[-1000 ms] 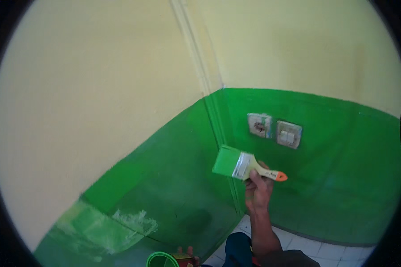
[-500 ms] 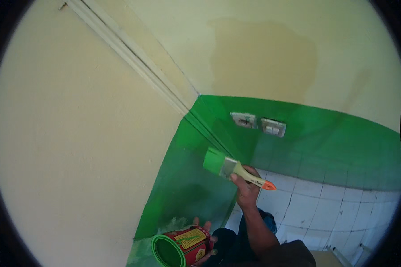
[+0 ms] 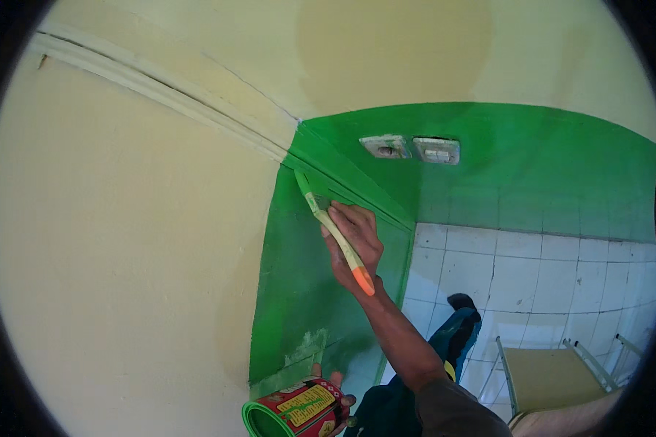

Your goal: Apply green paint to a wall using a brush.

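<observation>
My right hand (image 3: 357, 237) grips a paintbrush (image 3: 340, 244) with a pale handle and an orange tip. Its green bristles meet the wall near the corner, just below the edge between the green paint (image 3: 288, 240) and the cream part. At the bottom, my left hand (image 3: 337, 397) is wrapped around a red paint can (image 3: 306, 409) with a yellow label. The can is tilted, its open, green-smeared mouth facing left. Part of my left hand is hidden behind the can.
Two paint-spattered wall plates, a socket (image 3: 385, 147) and a switch (image 3: 436, 151), sit on the right-hand green wall. A cream moulding (image 3: 168, 91) runs down to the corner. A chair (image 3: 561, 379) with metal legs stands on the white tiled floor (image 3: 532, 280) at lower right.
My right hand has moved left and up, bringing the brush from the open air to the wall by the corner. The view has shifted, and the chair shows more fully.
</observation>
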Demonstrator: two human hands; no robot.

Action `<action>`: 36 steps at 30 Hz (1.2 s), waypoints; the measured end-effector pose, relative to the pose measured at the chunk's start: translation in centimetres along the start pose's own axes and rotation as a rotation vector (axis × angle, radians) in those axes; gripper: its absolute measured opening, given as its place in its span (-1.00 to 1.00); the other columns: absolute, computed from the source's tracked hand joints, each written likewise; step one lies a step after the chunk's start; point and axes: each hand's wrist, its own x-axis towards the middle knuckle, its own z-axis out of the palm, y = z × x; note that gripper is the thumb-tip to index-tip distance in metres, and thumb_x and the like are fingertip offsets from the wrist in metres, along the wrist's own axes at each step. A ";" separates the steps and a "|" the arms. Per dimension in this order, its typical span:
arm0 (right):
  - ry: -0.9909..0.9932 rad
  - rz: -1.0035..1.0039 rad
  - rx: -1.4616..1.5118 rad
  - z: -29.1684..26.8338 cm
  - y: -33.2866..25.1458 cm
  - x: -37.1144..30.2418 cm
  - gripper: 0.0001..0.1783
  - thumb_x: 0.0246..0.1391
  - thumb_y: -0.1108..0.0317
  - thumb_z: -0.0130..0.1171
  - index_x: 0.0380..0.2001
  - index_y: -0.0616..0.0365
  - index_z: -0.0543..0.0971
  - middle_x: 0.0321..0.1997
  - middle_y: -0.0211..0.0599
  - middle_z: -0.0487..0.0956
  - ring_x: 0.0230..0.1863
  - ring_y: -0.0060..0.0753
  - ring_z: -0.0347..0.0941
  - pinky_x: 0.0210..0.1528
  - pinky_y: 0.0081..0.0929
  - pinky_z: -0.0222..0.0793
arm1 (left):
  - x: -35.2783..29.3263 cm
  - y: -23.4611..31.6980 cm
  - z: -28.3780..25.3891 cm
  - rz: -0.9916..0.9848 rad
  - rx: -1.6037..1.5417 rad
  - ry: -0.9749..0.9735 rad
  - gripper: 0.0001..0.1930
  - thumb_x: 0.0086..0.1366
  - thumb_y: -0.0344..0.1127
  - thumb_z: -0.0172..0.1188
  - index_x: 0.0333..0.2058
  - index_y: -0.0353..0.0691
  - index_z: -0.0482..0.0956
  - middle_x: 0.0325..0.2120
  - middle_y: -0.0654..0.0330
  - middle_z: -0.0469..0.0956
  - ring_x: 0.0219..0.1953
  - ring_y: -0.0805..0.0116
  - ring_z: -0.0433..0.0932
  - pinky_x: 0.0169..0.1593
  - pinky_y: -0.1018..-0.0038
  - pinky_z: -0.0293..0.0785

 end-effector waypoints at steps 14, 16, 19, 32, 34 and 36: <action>-0.012 0.015 0.035 1.4 -0.4 0.6 -0.56 -0.08 0.63 0.38 -0.04 0.28 0.64 -0.03 -0.11 0.62 -0.07 -0.11 0.52 -0.07 -0.34 0.52 | -0.1 -2.0 0.8 0.044 0.067 0.049 -0.38 0.34 0.02 0.13 0.32 -0.05 0.30 0.28 0.06 0.34 0.30 -0.06 0.26 0.24 -0.16 0.29; -0.023 0.007 0.032 1.6 -0.3 0.7 -0.55 -0.09 0.64 0.38 -0.04 0.27 0.64 -0.03 -0.12 0.62 -0.07 -0.11 0.52 -0.07 -0.33 0.52 | -0.2 -2.2 0.9 0.048 0.067 0.047 -0.38 0.35 0.02 0.13 0.32 -0.05 0.30 0.28 0.06 0.34 0.30 -0.06 0.26 0.24 -0.16 0.29; -0.025 0.001 0.014 1.8 -0.3 0.6 -0.54 -0.09 0.64 0.38 -0.03 0.27 0.64 -0.03 -0.12 0.62 -0.07 -0.11 0.51 -0.05 -0.32 0.52 | -0.3 -2.2 1.0 0.045 0.062 0.045 -0.38 0.35 0.02 0.13 0.32 -0.04 0.29 0.28 0.06 0.33 0.30 -0.06 0.26 0.24 -0.16 0.29; -0.056 0.020 0.032 2.4 0.0 -0.1 -0.53 -0.07 0.62 0.39 0.00 0.24 0.63 0.00 -0.12 0.63 -0.04 -0.09 0.52 0.00 -0.30 0.50 | -1.1 -2.1 1.9 0.054 0.056 0.053 -0.38 0.36 0.04 0.11 0.33 0.00 0.28 0.30 0.08 0.31 0.29 -0.06 0.26 0.24 -0.17 0.29; -0.059 -0.001 0.037 2.3 -0.2 -0.4 -0.53 -0.07 0.62 0.38 -0.01 0.25 0.63 0.00 -0.12 0.63 -0.04 -0.09 0.52 0.00 -0.30 0.50 | -1.0 -2.0 2.0 0.051 0.055 0.052 -0.38 0.36 0.04 0.10 0.33 0.00 0.27 0.30 0.08 0.31 0.29 -0.06 0.26 0.24 -0.17 0.29; -0.066 -0.003 0.033 2.2 -0.4 -0.7 -0.54 -0.07 0.62 0.38 -0.01 0.25 0.63 0.00 -0.12 0.63 -0.04 -0.09 0.51 0.00 -0.29 0.50 | -0.9 -1.9 2.0 0.055 0.052 0.056 -0.38 0.36 0.04 0.10 0.33 0.01 0.27 0.30 0.08 0.30 0.29 -0.05 0.26 0.23 -0.17 0.29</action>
